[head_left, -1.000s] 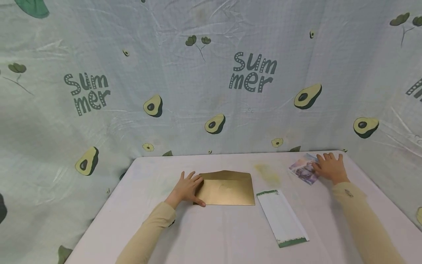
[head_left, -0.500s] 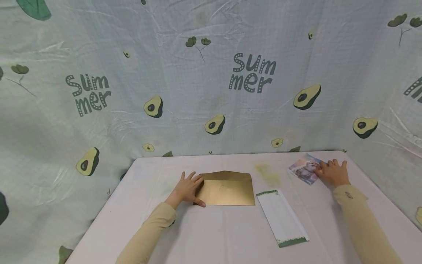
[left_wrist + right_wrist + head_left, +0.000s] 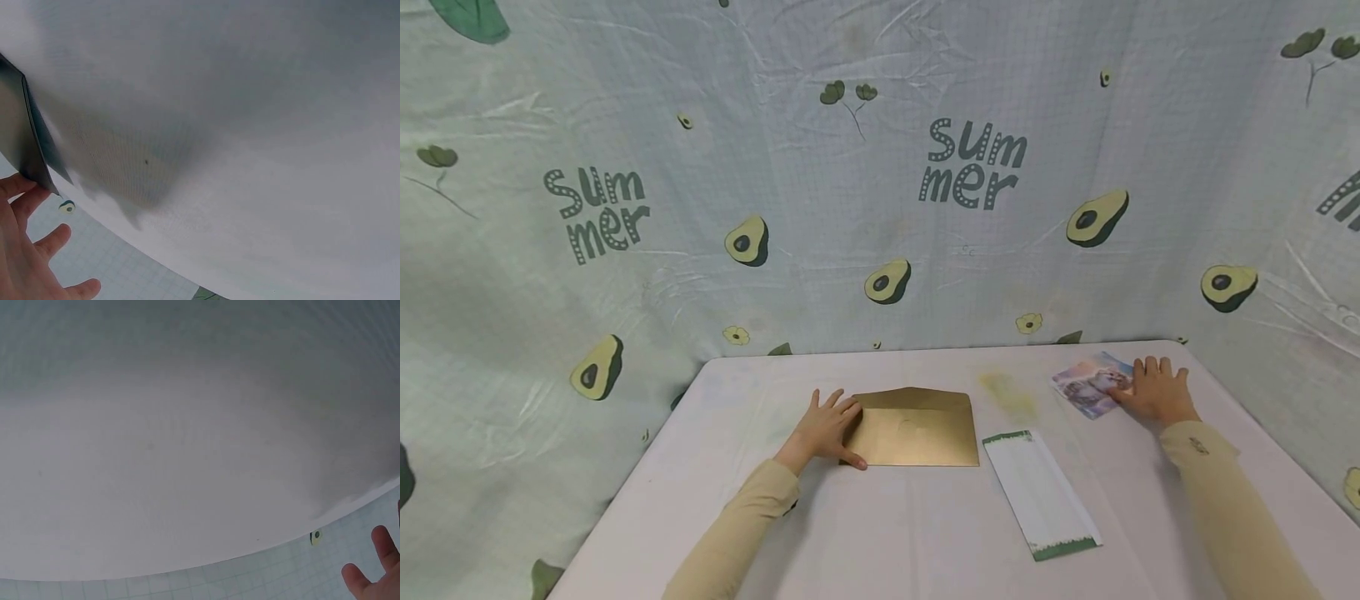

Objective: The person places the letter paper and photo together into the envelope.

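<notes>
Across the pale table (image 3: 925, 533), the left hand (image 3: 826, 429) rests spread-fingered on a gold envelope (image 3: 917, 437) — the right hand (image 3: 1157, 395), fingers loose, thumbs a picture card's (image 3: 1081, 387) edge.

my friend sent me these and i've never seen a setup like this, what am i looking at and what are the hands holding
There's no robot: a person in beige sleeves works bare-handed, wearing three cameras. The wide picture comes from the head, looking forward and down; the other two come from the wrists. On the tabletop lie a gold envelope, a white paper strip with green ends and a colourful picture card. The left hand rests, fingers spread, on the envelope's left side. The right hand touches the card's right side with its thumb; neither looks firmly gripped. Behind hangs a cloth printed with avocados.
</notes>
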Demonstrator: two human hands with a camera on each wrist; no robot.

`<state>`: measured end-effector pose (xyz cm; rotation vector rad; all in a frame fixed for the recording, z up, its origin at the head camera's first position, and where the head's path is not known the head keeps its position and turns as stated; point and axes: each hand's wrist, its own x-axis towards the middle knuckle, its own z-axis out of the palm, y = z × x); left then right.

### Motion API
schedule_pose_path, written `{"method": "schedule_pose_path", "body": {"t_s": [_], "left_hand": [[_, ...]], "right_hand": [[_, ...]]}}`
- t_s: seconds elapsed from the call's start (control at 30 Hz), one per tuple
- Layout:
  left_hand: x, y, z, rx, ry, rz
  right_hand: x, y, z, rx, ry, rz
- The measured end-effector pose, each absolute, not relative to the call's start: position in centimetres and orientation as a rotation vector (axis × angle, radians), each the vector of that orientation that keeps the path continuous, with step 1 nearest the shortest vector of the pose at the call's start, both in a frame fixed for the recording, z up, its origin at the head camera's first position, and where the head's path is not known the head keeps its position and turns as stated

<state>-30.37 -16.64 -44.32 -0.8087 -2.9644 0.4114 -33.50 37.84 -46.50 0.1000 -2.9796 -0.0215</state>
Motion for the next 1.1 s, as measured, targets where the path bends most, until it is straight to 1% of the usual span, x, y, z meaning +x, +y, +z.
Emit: {"method": "schedule_pose_path", "body": {"t_s": [0.43,0.67,0.83,0.97,1.1], "left_hand": [[-30.4,-16.9,-44.2,-0.819,-2.940,0.411],[-30.6,-16.9,-44.0,-0.816,-2.945,0.395],[-30.7,-16.9,-44.1,-0.820,-2.939,0.393],[-30.6,-16.8,-44.3,-0.829,-2.946,0.386],[-30.5,-16.8,-44.4,-0.833,-2.949,0.381]], "right_hand": [[-33.5,37.9,-45.4,0.126,-2.984,0.060],[-33.6,37.6,-44.9,0.130,-2.864,0.389],[-33.4,37.9,-44.5,0.213,-2.701,0.577],[-32.6,38.3,-43.8,0.243,-2.635,0.718],[-31.3,39.0,-42.5,0.176,-2.753,1.009]]}}
